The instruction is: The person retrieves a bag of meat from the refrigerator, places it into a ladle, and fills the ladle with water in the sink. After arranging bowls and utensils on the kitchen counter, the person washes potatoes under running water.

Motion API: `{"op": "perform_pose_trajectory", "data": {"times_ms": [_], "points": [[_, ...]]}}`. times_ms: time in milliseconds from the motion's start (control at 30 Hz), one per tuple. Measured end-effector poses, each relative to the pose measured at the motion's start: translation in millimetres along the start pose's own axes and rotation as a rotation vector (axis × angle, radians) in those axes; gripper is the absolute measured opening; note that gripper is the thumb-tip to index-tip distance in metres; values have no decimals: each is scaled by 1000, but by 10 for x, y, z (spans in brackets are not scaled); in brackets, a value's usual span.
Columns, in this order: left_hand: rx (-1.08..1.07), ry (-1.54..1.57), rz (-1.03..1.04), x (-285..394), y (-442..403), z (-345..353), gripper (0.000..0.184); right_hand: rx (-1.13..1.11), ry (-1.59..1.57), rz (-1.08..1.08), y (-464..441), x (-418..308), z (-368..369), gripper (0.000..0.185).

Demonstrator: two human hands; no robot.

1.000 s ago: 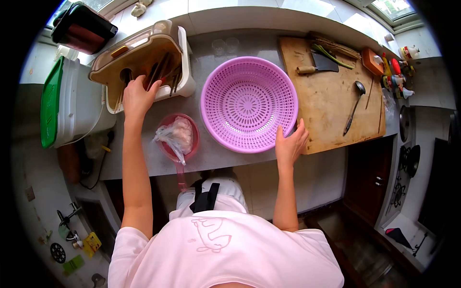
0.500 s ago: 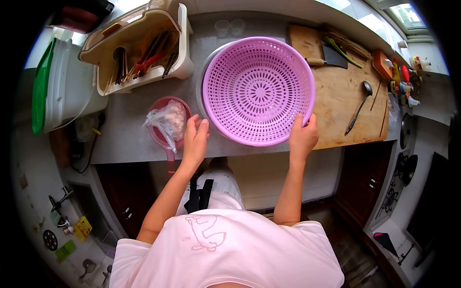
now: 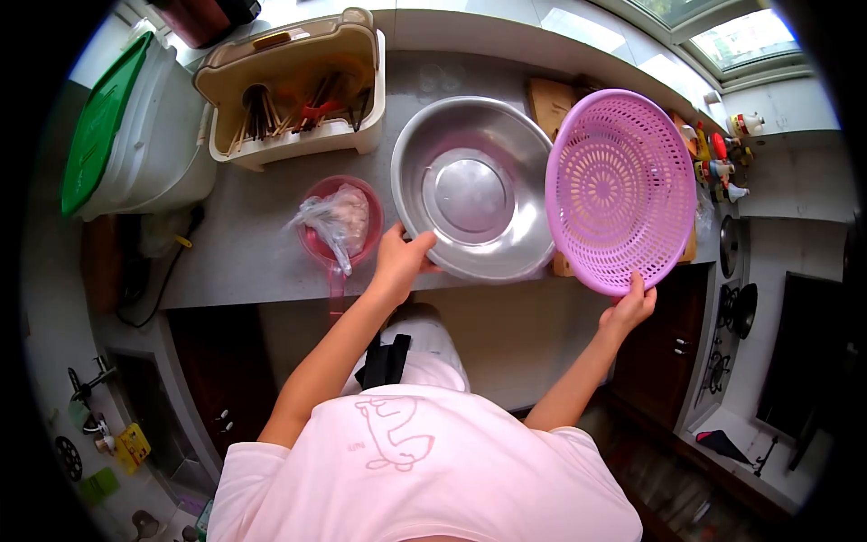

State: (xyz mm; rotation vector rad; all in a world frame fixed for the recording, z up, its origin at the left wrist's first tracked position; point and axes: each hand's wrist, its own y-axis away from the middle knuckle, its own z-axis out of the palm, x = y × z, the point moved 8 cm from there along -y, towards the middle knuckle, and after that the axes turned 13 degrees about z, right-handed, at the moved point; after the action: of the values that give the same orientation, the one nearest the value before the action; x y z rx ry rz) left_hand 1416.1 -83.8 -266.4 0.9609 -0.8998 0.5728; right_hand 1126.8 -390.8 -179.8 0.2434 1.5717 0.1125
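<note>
My right hand (image 3: 629,312) grips the near rim of a pink plastic colander (image 3: 664,172), which is raised and tilted on the right. With its thumb at the rim and fingers below, my left hand (image 3: 404,262) holds the near left edge of a shiny metal basin (image 3: 515,230) on the counter. The basin has nothing in it. Just left of that hand, a small pink strainer with a handle (image 3: 336,287) carries a clear plastic bag of pale pinkish food (image 3: 348,217).
A cream utensil box (image 3: 361,135) with chopsticks stands at the back left, beside a white bin with a green lid (image 3: 104,126). The colander hides most of a wooden board (image 3: 549,104). Sauce bottles (image 3: 720,170) line the right side of the grey counter (image 3: 244,235).
The colander has come out of the metal basin and moved right over the board, carried by my right hand. My left hand has closed on the basin's rim.
</note>
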Motion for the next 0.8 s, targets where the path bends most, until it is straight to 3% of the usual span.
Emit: {"op": "perform_pose_trajectory", "data": {"times_ms": [167, 433, 533, 733, 800], "points": [[-61, -130, 114, 536, 587, -775, 37, -136, -110, 151, 194, 218, 179, 27], [274, -68, 191, 731, 1852, -2783, 29, -309, -55, 394, 706, 1433, 939, 23], [482, 36, 274, 601, 2308, -3368, 27, -261, -28, 454, 960, 1802, 1095, 32], [815, 277, 399, 221, 3112, -4043, 15, -236, -67, 439, 1263, 2159, 1248, 32], [874, 326, 408, 43, 3344, -4236, 13, -283, 93, 479, 1257, 2304, 1252, 31]]}}
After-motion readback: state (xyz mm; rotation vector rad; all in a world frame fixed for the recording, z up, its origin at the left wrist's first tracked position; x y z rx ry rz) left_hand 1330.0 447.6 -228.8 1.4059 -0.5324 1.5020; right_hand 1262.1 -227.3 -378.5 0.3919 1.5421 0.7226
